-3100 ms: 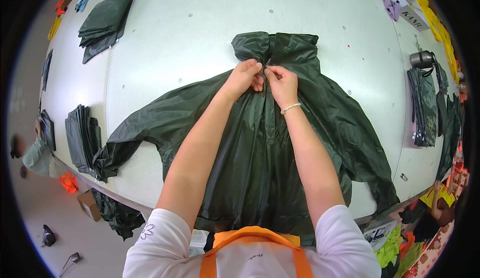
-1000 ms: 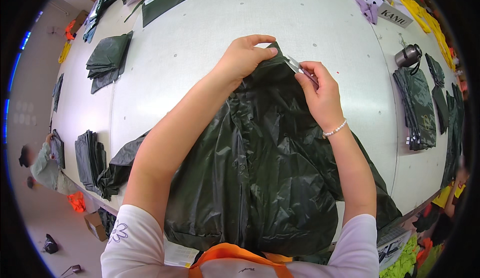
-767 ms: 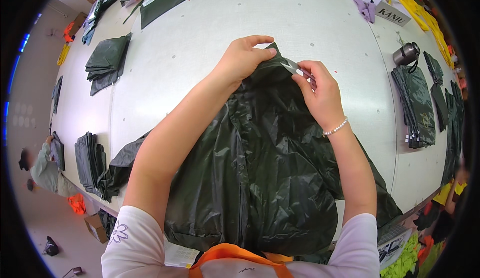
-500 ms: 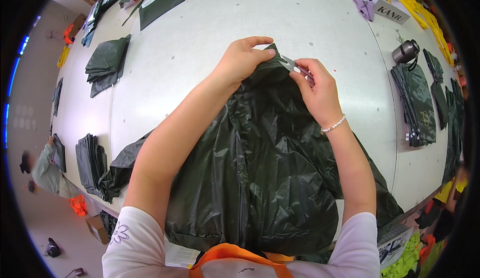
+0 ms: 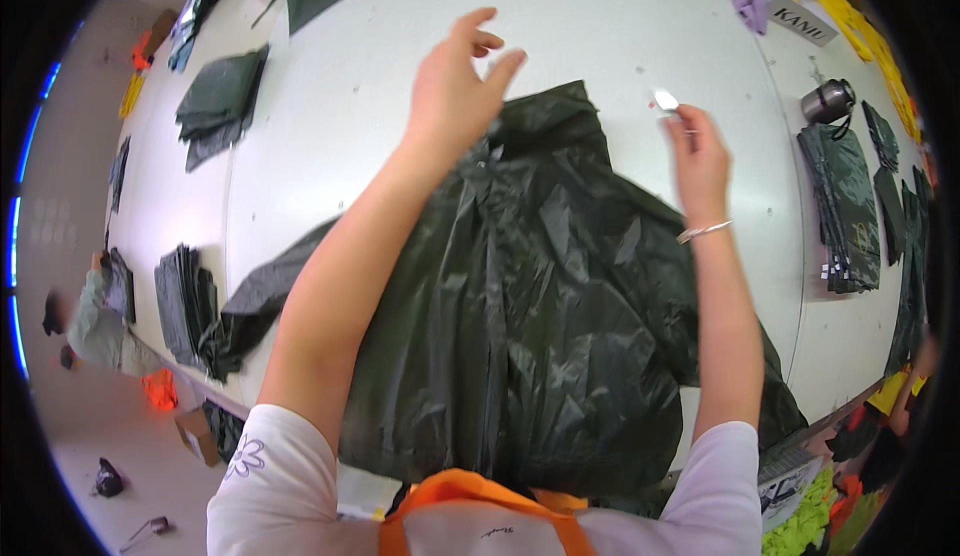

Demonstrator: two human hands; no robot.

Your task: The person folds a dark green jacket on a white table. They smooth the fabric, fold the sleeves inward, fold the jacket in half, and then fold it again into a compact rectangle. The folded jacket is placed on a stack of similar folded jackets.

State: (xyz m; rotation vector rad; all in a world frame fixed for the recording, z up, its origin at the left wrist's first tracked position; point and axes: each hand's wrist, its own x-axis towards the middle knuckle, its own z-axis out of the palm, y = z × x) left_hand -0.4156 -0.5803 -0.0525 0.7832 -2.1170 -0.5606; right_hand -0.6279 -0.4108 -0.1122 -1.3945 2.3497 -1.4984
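Observation:
A dark green rain jacket (image 5: 520,296) lies spread on the white table in front of me, collar toward the far side and sleeves out to both sides. My left hand (image 5: 455,81) is raised just beyond the left of the collar, fingers loosely apart and holding nothing. In my right hand (image 5: 700,156), off to the right of the collar, is a pair of thread snips (image 5: 665,102). Their metal blades point away from me and are blurred; the fingers hide most of the handle.
Folded dark green garments lie at left (image 5: 222,96) and nearer left (image 5: 185,301). A folded stack (image 5: 845,216) lies right, with a dark metal flask (image 5: 827,102) beyond it. A white box (image 5: 780,1) is far right. Another person (image 5: 95,326) stands beyond the left edge.
My left hand has let go of the collar and lifted away. The right hand has carried the snips off to the right, and the collar has settled down.

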